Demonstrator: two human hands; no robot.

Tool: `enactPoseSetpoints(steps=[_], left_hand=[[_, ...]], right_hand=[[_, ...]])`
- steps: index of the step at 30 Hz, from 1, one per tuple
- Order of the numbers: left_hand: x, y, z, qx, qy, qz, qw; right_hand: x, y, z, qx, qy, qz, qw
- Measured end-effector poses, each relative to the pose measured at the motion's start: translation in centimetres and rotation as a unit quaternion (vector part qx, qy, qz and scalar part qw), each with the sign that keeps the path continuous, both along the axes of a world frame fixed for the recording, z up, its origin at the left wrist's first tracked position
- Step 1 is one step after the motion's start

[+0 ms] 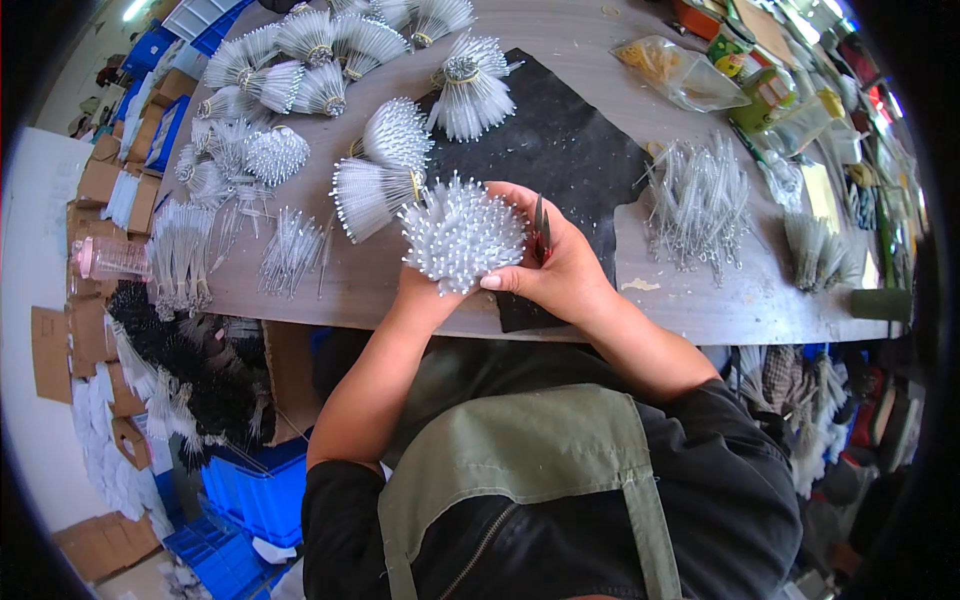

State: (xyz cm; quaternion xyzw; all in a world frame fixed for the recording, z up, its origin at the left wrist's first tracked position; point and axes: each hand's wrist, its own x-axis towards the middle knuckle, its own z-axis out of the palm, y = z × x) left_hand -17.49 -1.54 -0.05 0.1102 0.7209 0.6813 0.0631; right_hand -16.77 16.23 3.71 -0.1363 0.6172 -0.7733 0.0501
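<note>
A round bundle of thin, clear-bristled wire brushes (465,235), white tips facing up, stands above the table's near edge. My left hand (428,290) is wrapped round its underside, most of its fingers hidden by the tips. At the bundle's right side my right hand (545,255) touches the rim with its thumb. A pair of dark-bladed snips (541,228) with a bit of red on the handle is tucked in that same hand, blades pointing away from me. Just beyond lie other banded brush bundles (385,185).
A black mat (560,130) lies under my hands on the grey table (440,318). More tied bundles (300,60) fill the back left. Loose brushes (700,200) are piled at the right, near a clear plastic bag (680,75) and cans (765,95). Blue crates (260,490) stand below left.
</note>
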Motion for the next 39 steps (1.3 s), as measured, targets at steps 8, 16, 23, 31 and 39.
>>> enactPoseSetpoints(steps=[8,16,23,31,39], left_hand=[[-0.1,0.4,0.7,0.101,-0.003,-0.039,0.994],[0.7,-1.1,0.3,0.005,0.020,-0.007,1.000],[1.6,-0.2,0.4,0.010,-0.005,0.042,0.999],[2.1,0.8,1.9,-0.054,0.019,0.045,0.997],[2.5,0.0,2.4,0.236,-0.258,-0.010,0.937]], right_hand=[[0.4,0.5,0.9,-0.021,-0.013,0.048,0.999],[1.0,3.0,2.1,0.058,-0.037,-0.007,0.998],[1.5,3.4,0.9,0.065,-0.038,-0.036,0.997],[1.4,2.9,2.3,0.226,0.138,-0.114,0.957],[1.4,2.7,2.2,0.085,-0.006,-0.050,0.995]])
